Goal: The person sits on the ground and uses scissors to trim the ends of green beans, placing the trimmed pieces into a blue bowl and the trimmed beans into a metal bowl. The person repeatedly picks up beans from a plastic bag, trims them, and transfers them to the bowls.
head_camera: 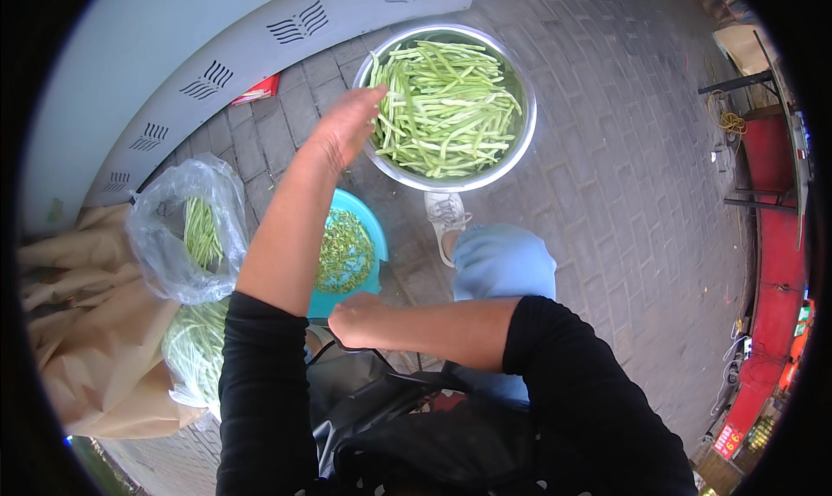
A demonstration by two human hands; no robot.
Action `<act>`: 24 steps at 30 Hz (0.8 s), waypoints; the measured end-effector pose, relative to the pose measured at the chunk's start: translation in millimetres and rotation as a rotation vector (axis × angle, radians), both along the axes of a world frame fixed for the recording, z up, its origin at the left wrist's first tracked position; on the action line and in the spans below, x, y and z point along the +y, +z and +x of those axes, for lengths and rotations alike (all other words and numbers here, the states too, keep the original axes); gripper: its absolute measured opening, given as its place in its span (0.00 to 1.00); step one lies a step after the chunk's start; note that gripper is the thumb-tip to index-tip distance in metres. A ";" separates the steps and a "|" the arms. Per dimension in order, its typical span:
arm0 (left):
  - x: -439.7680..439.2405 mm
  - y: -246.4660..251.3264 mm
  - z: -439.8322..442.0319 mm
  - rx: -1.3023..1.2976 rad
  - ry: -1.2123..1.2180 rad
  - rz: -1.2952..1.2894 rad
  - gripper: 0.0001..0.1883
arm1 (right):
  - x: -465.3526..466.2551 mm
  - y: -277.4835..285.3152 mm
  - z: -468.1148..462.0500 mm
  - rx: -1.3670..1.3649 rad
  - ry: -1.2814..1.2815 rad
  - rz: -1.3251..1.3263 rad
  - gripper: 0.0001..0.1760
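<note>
My left hand [354,116] reaches to the left rim of a round steel basin [530,116], its fingertips beside the long green beans [448,106] heaped inside. The hand is blurred, and whether it holds a bean cannot be told. My right hand [357,320] is curled over the near edge of a turquoise plastic basin [379,236], which contains small green trimmings [344,252]. Its fingers are turned from view, so its grip is hidden. Left of my left forearm, a clear plastic bag [146,216] stands open with green beans [203,233] inside.
A second plastic bag of beans [198,340] lies beside brown paper sheeting [110,359]. A pale vented metal cabinet [253,38] borders the upper left, with a red packet [257,92] at its foot. My shoe [445,213] rests below the steel basin on grey paving [624,171].
</note>
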State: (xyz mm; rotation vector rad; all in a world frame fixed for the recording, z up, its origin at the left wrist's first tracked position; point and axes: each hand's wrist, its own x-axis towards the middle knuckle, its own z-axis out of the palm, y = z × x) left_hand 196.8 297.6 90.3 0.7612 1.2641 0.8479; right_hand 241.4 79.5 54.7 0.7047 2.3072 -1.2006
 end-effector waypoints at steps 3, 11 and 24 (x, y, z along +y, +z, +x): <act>-5.7 0.5 -15.5 0.135 0.037 0.124 0.25 | 4.4 2.5 6.2 0.027 -0.004 0.016 0.11; -220.5 -12.5 -211.9 0.208 0.612 -0.100 0.15 | 26.3 28.9 -5.5 0.011 -0.047 0.004 0.23; -586.3 -136.6 -221.2 -0.081 1.511 -0.552 0.10 | -49.6 43.9 -67.3 0.495 -0.805 -0.293 0.16</act>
